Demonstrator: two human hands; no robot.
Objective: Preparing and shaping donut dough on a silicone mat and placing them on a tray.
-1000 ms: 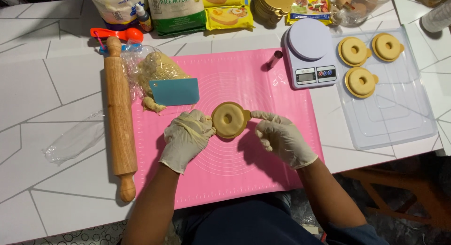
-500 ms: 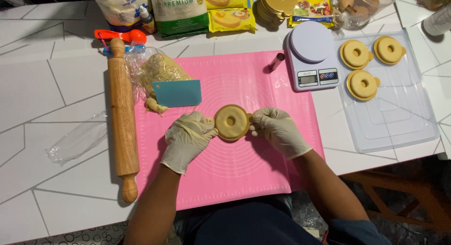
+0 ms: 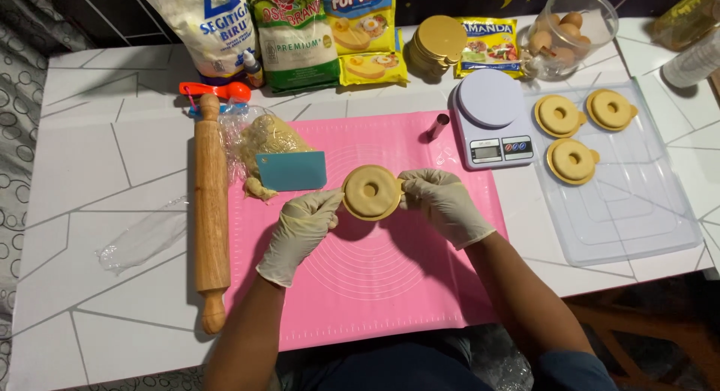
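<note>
Ring-shaped tan dough on its round gold board (image 3: 371, 191) is pinched from both sides right now, held just above the pink silicone mat (image 3: 390, 286), a bit up from the middle. Left hand (image 3: 300, 233), in a cream glove, has thumb and fingertips pinching the left edge of the board. Right hand (image 3: 444, 203), also gloved, grips the right edge the same way, fingers curled around the rim. I can't really tell if the fingers touch the dough itself or just the board, the view's too small.

What's changed: compared with a second ago the piece has come up and tilted a little more toward the camera, so the centre hole faces up clearly now. Looks to me like it's being turned and checked along the edge, not pressed.

Moving outward: a teal plastic scraper (image 3: 291, 170) lies just left of the ring, resting against a clear bag of crumbly dough (image 3: 262, 140). A wooden rolling pin (image 3: 211, 211) lies along the mat's left side. A small metal tube cutter (image 3: 438, 126) sits near the white digital kitchen scale (image 3: 491, 117).

Containers: the clear plastic tray (image 3: 630, 218) on the right holds three finished rings on gold boards (image 3: 574, 132) at its far end, the rest bare. A clear round jar (image 3: 574, 31) at the back holds eggs.
</note>
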